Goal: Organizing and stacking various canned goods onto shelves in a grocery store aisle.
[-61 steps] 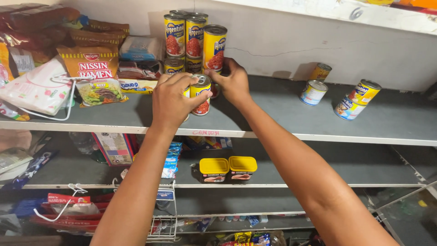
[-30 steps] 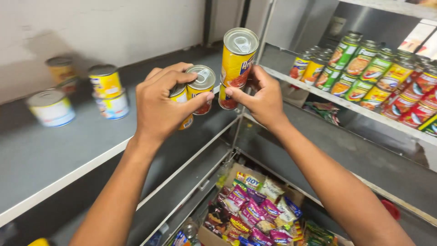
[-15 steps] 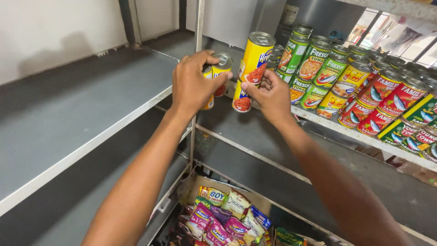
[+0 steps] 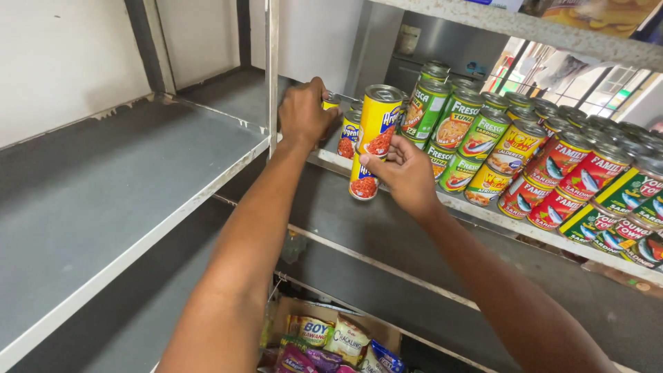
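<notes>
Right now the tall yellow cylindrical tin can with a red food picture on its label [image 4: 378,123] sits in the right hand [image 4: 407,176], fingers wrapped around its lower back side, held upright at the front edge of the grey metal shelf [image 4: 387,228]. Directly under it the same hand also grips a short yellow-and-red tin can [image 4: 363,181], which touches the tall can's base and hangs just past the shelf lip. Left hand [image 4: 304,114] is clenched over a small yellow tin can [image 4: 331,101], only its silver top and a bit of its side showing beyond the knuckles, just beside the white vertical shelf post [image 4: 272,65]. Between both hands stands another short yellow-and-red can [image 4: 348,137], resting on the shelf, touching the tall can's left side. To the right, a dense row of green-labelled tin cans [image 4: 456,124] stacked two high, then yellow-labelled cans [image 4: 514,148], then red-labelled sardine cans [image 4: 573,173], running along the shelf to the frame edge. Left of the post, a bare grey shelf board [image 4: 103,200] against a white wall. Below, an open cardboard box of colourful snack packets [image 4: 331,338] sits low near the floor.
</notes>
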